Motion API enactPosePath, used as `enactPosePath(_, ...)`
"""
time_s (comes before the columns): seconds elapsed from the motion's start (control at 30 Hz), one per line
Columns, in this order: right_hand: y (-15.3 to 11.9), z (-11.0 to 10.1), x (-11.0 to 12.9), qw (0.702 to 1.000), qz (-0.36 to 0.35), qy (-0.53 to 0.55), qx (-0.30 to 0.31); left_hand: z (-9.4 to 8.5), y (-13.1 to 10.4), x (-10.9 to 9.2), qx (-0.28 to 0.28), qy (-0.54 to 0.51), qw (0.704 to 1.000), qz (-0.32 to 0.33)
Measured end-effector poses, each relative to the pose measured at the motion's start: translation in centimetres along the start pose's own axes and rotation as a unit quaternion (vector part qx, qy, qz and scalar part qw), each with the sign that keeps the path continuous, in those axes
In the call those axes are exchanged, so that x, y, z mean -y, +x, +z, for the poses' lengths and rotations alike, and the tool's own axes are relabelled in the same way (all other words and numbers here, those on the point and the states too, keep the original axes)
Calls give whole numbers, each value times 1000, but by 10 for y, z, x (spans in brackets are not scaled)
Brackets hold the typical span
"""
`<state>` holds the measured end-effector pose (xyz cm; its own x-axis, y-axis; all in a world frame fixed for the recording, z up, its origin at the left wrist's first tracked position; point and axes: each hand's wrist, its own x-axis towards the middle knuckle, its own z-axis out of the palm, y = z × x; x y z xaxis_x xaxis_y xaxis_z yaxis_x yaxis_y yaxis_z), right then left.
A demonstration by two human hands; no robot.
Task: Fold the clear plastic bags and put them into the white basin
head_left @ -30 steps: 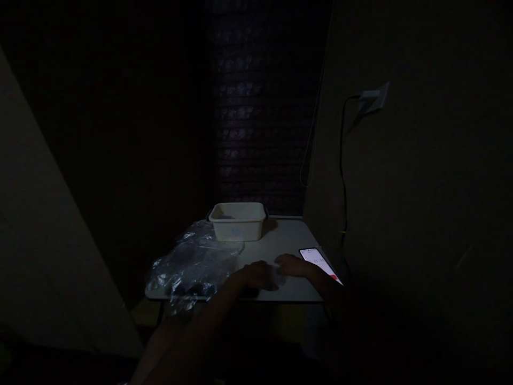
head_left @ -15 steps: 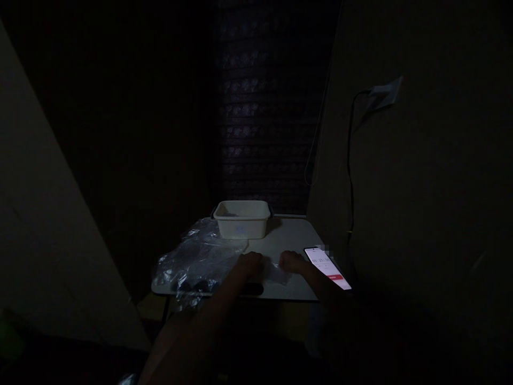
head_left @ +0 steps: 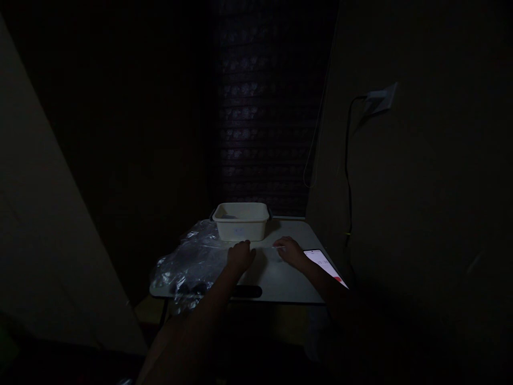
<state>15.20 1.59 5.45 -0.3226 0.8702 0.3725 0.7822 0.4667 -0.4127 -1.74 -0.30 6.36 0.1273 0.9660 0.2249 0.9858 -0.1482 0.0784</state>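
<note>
Both hands are over the small white table (head_left: 298,283), in dim light. My left hand (head_left: 241,256) is closed, its fingers pinched at one end of a thin piece of clear plastic (head_left: 266,247). At the other end, my right hand (head_left: 290,252) is also closed, gripping the plastic's edge. A faint pale line runs between the two hands; whether the piece is a bag or a flat sheet I cannot tell. Just beyond my left hand stands a white plastic tub (head_left: 241,230) with dark side handles. Something pale inside it shows only partly.
Crumpled clear plastic bags (head_left: 188,262) cover the table's left side and hang over its front edge. A lit phone (head_left: 324,266) lies at the right edge, partly behind my right forearm. A cord (head_left: 348,171) hangs from a wall outlet (head_left: 380,100). Blinds (head_left: 256,123) hang behind.
Both hands have moved farther over the table, toward the tub. The clear plastic now stretches between them, and my right forearm covers more of the phone.
</note>
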Motion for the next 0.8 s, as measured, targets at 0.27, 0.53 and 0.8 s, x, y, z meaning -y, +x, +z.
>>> enactPosePath(0.27, -43, 7, -7, 994, -55, -70, 71, 2, -4, 4, 38, 21, 999, 22)
enactPosePath(0.53, -59, 16, -14, 986, -74, -89, 119, 25, -25, -34, 202, 12, 959, 198)
enactPosePath(0.8, -72, 32, -13, 962, -98, -127, 222, 44, -50, -55, 181, 38, 958, 218)
